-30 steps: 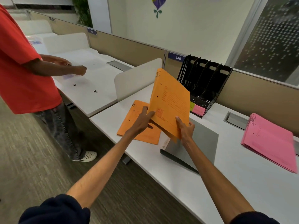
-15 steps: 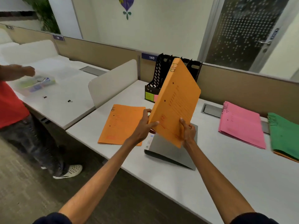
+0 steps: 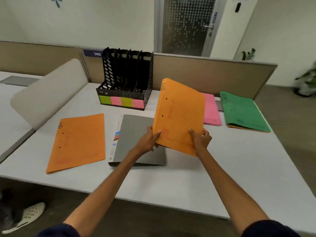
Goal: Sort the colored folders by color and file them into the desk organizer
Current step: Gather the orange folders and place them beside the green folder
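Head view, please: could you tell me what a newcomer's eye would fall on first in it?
The orange folder held tilted above the desk stands out first, gripped near its bottom by the left hand and right hand. A second orange folder lies flat to the left, and the black desk organizer stands at the back. To the right lie pink folders and a green folder.

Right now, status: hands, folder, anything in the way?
Left hand, right hand both grip raised orange paper folder by lower edge. Black mesh desk organizer beyond, nothing between. Grey flat binder beneath.
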Action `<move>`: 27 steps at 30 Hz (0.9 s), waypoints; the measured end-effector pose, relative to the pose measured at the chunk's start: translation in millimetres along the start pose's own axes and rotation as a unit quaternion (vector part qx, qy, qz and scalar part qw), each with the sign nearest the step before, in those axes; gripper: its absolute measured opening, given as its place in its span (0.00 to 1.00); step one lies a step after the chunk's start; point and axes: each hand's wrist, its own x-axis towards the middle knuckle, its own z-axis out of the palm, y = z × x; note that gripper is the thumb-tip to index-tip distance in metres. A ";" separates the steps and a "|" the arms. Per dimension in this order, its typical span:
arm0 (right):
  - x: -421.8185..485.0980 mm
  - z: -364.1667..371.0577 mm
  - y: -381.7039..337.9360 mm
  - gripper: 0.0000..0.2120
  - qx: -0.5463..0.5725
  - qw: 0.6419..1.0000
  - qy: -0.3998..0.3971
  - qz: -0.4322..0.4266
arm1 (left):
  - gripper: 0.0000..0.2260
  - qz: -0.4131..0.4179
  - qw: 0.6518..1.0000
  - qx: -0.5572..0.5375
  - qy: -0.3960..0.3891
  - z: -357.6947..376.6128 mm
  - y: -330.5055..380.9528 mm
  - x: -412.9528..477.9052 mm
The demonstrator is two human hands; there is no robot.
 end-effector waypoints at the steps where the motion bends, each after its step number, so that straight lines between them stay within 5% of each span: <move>1: 7.8 -13.4 1.6 0.36 -0.012 1.000 0.009 0.004 | 0.23 -0.005 1.000 -0.004 -0.012 13.9 1.1 4.9; 9: 72.0 -143.2 25.6 0.37 -0.092 0.991 0.092 0.017 | 0.18 -0.088 0.983 -0.055 -0.152 131.7 21.9 51.5; 17: 113.1 -260.9 62.3 0.32 -0.135 0.978 0.154 0.038 | 0.27 -0.149 0.951 -0.008 -0.271 250.3 44.8 73.0; 27: 150.2 -342.7 84.0 0.29 -0.250 0.952 0.164 0.067 | 0.28 -0.121 0.912 0.103 -0.379 330.2 80.1 99.3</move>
